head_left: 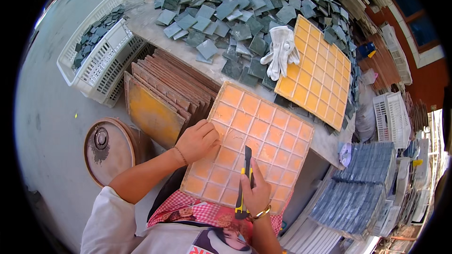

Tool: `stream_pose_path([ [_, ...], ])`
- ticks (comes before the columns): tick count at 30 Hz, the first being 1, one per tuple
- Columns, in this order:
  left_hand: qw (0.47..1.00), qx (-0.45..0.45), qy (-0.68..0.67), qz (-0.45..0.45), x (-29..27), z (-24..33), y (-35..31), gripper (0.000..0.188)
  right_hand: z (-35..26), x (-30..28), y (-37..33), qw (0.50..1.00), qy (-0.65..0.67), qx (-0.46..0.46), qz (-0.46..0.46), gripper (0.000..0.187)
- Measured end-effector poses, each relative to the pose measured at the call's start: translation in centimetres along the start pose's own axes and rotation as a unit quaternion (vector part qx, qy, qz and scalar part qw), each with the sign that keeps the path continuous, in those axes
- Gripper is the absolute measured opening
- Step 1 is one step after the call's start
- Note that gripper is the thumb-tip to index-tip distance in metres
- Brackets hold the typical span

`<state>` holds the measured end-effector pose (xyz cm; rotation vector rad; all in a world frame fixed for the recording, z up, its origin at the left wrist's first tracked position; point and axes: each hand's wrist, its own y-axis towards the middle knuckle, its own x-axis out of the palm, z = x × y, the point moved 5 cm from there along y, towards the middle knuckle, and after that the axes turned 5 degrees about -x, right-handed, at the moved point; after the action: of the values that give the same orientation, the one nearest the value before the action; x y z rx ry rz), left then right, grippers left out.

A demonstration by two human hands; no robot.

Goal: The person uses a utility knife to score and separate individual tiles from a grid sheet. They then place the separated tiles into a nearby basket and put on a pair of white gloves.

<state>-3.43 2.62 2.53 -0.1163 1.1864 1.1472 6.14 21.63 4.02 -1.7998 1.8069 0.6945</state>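
Your right hand [256, 193] grips a black-and-yellow utility knife [246, 163], pointing away from you over the orange gridded panel [267, 151] beneath both hands. Your left hand [197, 142] curls at the panel's left edge; whether it pinches anything, I cannot tell. Beyond your hands, white gloves [283, 47] overlap a yellow gridded panel [316, 73] beside heaped green tiles [226, 7].
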Motion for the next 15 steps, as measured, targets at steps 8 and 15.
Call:
stream_pose_path([
  [8, 0.999, -0.015, -0.013, -0.028, 1.2, 2.2, 0.7, 0.019, -0.8, -0.8, 2.4, 0.998, -0.030, -0.027, -0.043, 0.053],
  [15, 0.981, -0.174, -0.037, 0.074, -1.9, -0.3, -2.4, 0.014, -0.9, -0.3, 6.5, 0.961, -0.181, -0.163, -0.128, 0.055],
])
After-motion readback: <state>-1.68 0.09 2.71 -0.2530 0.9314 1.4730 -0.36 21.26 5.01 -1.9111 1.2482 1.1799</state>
